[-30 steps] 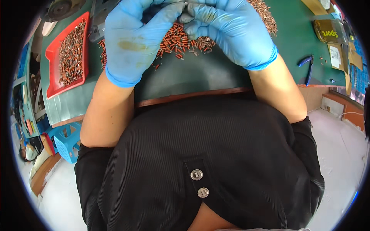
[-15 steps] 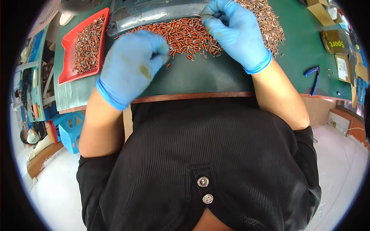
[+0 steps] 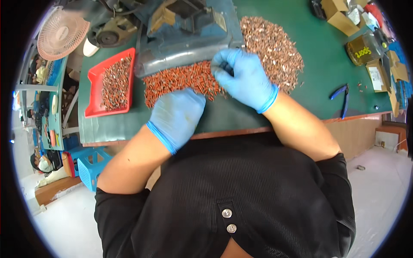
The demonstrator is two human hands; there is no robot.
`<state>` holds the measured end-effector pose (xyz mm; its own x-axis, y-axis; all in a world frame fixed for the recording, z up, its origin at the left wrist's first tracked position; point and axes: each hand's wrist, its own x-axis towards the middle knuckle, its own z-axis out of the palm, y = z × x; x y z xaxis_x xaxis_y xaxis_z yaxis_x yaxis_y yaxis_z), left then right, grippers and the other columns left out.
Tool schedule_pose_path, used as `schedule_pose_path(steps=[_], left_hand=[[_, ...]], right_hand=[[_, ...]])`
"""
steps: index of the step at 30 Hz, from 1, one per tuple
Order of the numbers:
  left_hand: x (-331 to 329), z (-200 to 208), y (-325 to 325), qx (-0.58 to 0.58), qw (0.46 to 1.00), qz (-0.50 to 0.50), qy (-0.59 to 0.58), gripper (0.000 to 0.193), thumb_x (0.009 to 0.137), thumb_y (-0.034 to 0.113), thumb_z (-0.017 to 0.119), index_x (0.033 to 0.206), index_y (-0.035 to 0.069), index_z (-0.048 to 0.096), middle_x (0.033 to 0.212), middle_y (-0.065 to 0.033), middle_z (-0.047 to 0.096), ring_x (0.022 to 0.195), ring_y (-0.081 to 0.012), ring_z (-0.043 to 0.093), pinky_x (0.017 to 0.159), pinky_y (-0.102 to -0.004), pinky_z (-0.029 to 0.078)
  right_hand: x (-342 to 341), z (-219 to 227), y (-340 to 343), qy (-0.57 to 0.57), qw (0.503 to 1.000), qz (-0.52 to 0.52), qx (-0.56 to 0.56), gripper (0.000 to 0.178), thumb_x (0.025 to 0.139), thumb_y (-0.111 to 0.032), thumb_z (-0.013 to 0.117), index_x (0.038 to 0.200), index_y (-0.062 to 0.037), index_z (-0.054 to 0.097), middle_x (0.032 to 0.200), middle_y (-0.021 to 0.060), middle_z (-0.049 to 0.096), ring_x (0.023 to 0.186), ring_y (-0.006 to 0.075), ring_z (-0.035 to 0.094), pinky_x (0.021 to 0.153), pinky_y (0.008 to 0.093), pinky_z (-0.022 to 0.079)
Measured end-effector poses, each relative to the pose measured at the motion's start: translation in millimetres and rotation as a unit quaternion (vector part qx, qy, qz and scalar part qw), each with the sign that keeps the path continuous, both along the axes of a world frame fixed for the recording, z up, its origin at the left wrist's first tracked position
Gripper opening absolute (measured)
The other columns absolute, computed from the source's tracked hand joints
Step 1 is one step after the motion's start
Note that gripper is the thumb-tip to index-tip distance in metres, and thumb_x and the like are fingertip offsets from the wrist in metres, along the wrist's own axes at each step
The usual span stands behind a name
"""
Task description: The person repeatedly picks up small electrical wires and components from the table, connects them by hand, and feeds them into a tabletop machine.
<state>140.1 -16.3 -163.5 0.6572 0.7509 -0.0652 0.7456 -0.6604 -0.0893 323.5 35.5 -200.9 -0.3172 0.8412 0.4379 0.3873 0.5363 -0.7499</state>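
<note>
My left hand [image 3: 178,115], in a blue glove, is at the front edge of a heap of small orange cylindrical parts [image 3: 172,81] with metal ends. Its fingers curl under and are mostly hidden, so whatever they hold does not show. My right hand [image 3: 245,77], gloved the same way, hovers over the heap's right end, close to the grey machine base [image 3: 189,56]. Thumb and fingers are drawn together there; anything between them is too small to make out. Beyond the right hand spreads a large pile of brownish, silvery small parts [image 3: 275,51].
A red tray [image 3: 92,95] of similar small parts lies at the left on the green table [image 3: 322,56]. Blue-handled pliers [image 3: 345,99] rest at the right, near a clear jar [image 3: 363,48] and cardboard boxes [image 3: 340,17]. A pink fan [image 3: 62,34] stands at far left.
The view has shifted, showing more of the machine and table. My left hand has moved right and nearer to me, and its fingers have turned under. My right hand stays near the machine's edge.
</note>
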Motion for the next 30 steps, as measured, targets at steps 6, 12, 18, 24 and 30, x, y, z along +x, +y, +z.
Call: schedule_pose_path(steps=[6,12,18,24,30], left_hand=[[-15.9,5.3,2.3,0.003,0.997,0.023,-0.071,0.007,0.072,0.006,0.056,0.078,0.004,0.058,0.075,-0.0132,0.059,0.069,-0.0285,0.063,0.062,-0.0374,0.052],[-43.9,2.1,15.6,-0.250,0.836,0.175,-0.456,0.015,0.073,-0.001,0.056,0.088,0.001,0.062,0.072,-0.0032,0.059,0.065,-0.0108,0.057,0.061,-0.0242,0.045],[-44.2,-15.7,17.5,-0.436,0.518,0.174,-0.715,0.015,0.080,0.002,0.058,0.095,-0.002,0.062,0.079,-0.0054,0.064,0.068,-0.0122,0.060,0.062,-0.0231,0.047],[-38.1,-33.2,16.6,-0.550,0.266,0.100,-0.785,0.014,0.086,0.001,0.054,0.099,-0.001,0.060,0.086,-0.0069,0.064,0.074,-0.0152,0.062,0.063,-0.0252,0.051],[-33.8,-31.6,26.3,-0.586,0.186,0.119,-0.780,0.015,0.088,0.002,0.053,0.102,-0.002,0.057,0.086,-0.0071,0.062,0.074,-0.0158,0.062,0.063,-0.0256,0.052]], right_hand=[[-3.5,17.7,0.5,-0.011,1.000,-0.011,-0.014,0.009,0.077,-0.002,0.063,0.086,-0.0014,0.061,0.069,0.0074,0.059,0.058,0.0119,0.054,0.057,0.0265,0.048],[-12.8,20.4,-6.8,0.085,0.995,0.008,-0.051,0.010,0.075,-0.007,0.066,0.084,-0.0032,0.064,0.074,0.0110,0.063,0.067,0.0196,0.062,0.066,0.0291,0.051],[-27.7,8.7,-25.2,0.138,0.983,0.108,-0.061,0.015,0.082,0.006,0.061,0.096,0.0003,0.060,0.095,0.0060,0.061,0.084,0.0130,0.058,0.078,0.0263,0.048],[-33.7,8.9,-32.6,0.182,0.980,0.063,-0.053,0.016,0.085,0.004,0.061,0.100,0.0011,0.057,0.096,0.0066,0.060,0.085,0.0095,0.056,0.077,0.0227,0.048],[-39.6,7.7,-20.7,0.110,0.992,0.031,0.056,0.014,0.087,0.003,0.059,0.099,0.0008,0.054,0.092,0.0044,0.059,0.082,0.0087,0.056,0.073,0.0221,0.048]])
